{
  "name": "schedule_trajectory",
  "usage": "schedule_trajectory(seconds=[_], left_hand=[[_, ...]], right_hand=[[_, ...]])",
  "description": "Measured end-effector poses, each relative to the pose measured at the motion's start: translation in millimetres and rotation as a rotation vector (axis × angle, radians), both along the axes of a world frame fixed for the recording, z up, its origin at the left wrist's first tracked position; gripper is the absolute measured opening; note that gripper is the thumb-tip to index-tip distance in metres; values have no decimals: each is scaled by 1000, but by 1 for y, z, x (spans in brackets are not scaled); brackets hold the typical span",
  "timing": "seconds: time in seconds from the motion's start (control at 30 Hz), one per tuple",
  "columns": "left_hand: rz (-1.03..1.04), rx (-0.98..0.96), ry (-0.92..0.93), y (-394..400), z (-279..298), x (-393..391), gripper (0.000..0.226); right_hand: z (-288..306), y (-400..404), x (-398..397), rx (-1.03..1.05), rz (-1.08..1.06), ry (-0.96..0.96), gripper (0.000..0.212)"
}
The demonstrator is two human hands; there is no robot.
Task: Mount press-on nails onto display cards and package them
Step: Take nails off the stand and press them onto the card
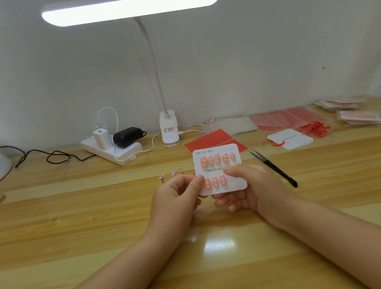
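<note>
You hold the display card (218,168) above the middle of the bench (70,215), raised off the wood, face toward you and upright. Your left hand (177,194) pinches its left edge, thumb on the face beside the lower row, fingers curled behind. Your right hand (246,185) grips the right side, thumb lying across the face just right of the printed word "Handmade", fingers wrapped beneath the lower edge. Upper row: five pink press-on nails (217,158) mounted side by side. Lower row: three nails showing; whether more sit under your right thumb cannot be told. Loose pink nails (174,173) lie on the bench just left of the card, behind your left hand. Black tweezers (274,168) lie just right of your right hand, points toward the back edge. Behind the card, partly covered by it, a sheet of red strips (211,138). Toward the back right corner: a blank white card (292,138) with a red loop, clear bags with red seal strips (286,118), and stacks of packaged sets (358,116). At the back edge, centre: a clip-base desk lamp (170,132), lit, beside a white power strip (114,149) carrying two adapters.
</note>
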State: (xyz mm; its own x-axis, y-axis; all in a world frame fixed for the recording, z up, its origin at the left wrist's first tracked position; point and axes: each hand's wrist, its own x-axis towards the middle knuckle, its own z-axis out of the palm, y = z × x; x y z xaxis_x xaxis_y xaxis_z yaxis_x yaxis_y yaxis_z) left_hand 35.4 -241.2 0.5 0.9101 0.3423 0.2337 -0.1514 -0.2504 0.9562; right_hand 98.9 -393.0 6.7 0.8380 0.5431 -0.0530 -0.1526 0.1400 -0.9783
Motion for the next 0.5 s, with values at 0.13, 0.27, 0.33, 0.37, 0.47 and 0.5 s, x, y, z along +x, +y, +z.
schedule_trajectory(seconds=[0.13,0.27,0.33,0.37,0.47,0.5], left_hand=[[-1,-9,-15,0,0,1,14],[-4,-11,-19,1,-1,1,14],[-7,-10,-20,1,-1,1,14],[-8,-8,-21,1,-1,1,14],[-6,-1,-15,0,0,0,15],[-6,-3,-10,0,0,0,15]], right_hand=[[-3,-1,0,-2,16,-27,15],[-5,-1,0,-43,20,-67,14],[-6,-1,1,-50,17,-75,15],[-6,-1,1,-51,12,-79,15],[-7,-1,1,-52,1,-91,13],[-7,-1,1,-49,-1,-91,12]])
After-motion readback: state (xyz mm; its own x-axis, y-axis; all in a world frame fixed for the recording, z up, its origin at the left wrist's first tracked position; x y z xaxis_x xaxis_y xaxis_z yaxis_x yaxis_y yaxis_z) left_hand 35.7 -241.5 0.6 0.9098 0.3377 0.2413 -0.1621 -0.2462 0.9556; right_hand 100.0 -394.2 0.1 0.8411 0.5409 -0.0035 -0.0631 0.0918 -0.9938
